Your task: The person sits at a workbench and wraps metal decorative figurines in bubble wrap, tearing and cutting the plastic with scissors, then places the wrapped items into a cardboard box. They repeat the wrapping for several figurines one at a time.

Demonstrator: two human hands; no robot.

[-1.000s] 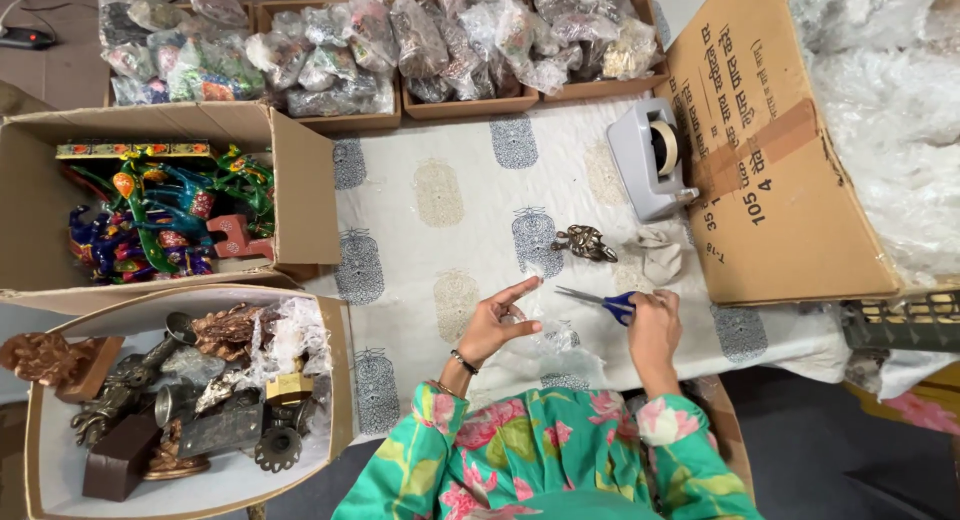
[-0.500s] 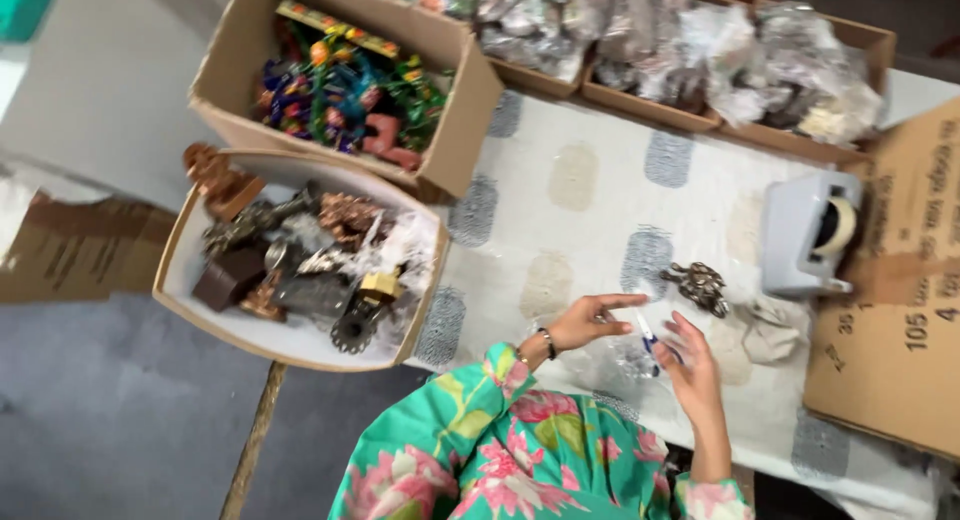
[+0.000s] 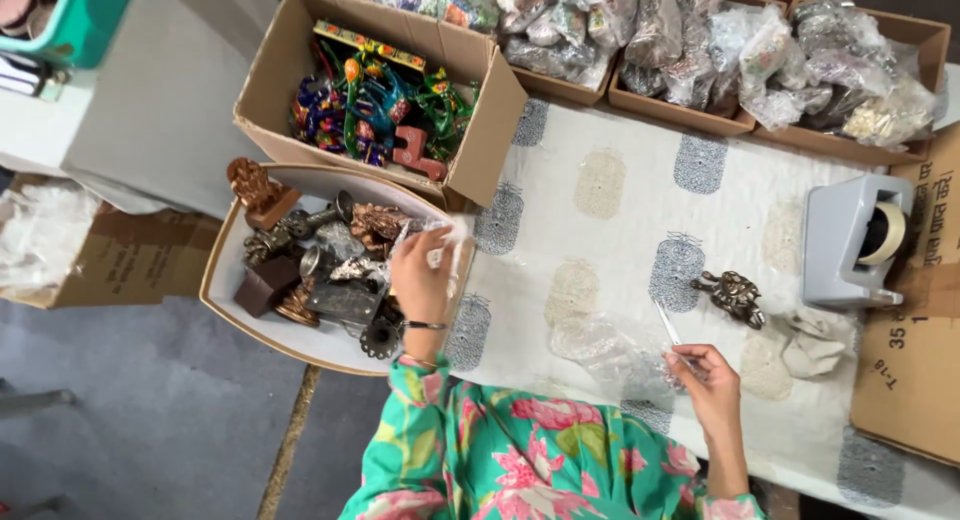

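Observation:
My left hand [image 3: 422,276] reaches over the white tub [image 3: 222,280] of metal figurines and pinches a piece of clear plastic wrap [image 3: 448,238] at its right rim. My right hand [image 3: 708,372] rests on the table and holds a pair of scissors [image 3: 668,330] with the blades pointing up and left, next to a clear plastic bag [image 3: 610,348]. A small brass turtle [image 3: 734,294] sits on the printed cloth [image 3: 610,195] just right of the scissors.
A grey tape dispenser [image 3: 852,242] stands at the right beside a large cardboard box [image 3: 915,350]. An open box of colourful painted figures [image 3: 375,95] sits at the upper left. Boxes of bagged items [image 3: 720,55] line the far edge. A crumpled cloth [image 3: 812,348] lies near the turtle.
My left hand moved from the table centre leftward to the tub and took hold of plastic wrap. The view swung left. My right hand kept the scissors.

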